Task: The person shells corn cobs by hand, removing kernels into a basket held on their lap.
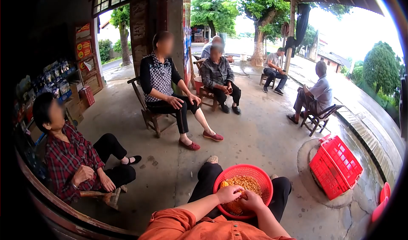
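Note:
A round red plastic basket [268,184] with a perforated rim sits between the wearer's dark-trousered legs. Loose yellow kernels [250,183] lie inside it, with orange-yellow corn cobs [225,183] at its left side and more orange pieces near the front wall. Over the basket, my left hand [229,194] has its fingers curled round something orange-yellow that looks like corn. My right hand [251,201] is beside it, nearly touching, with its fingers closed on the same piece. The piece itself is mostly hidden by both hands.
Several people sit around on low wooden chairs, the nearest in a plaid shirt [76,157] at the left. A red crate [335,167] stands on the concrete floor at the right, with red tubs [384,193] near the right edge. Shelves with goods line the left wall.

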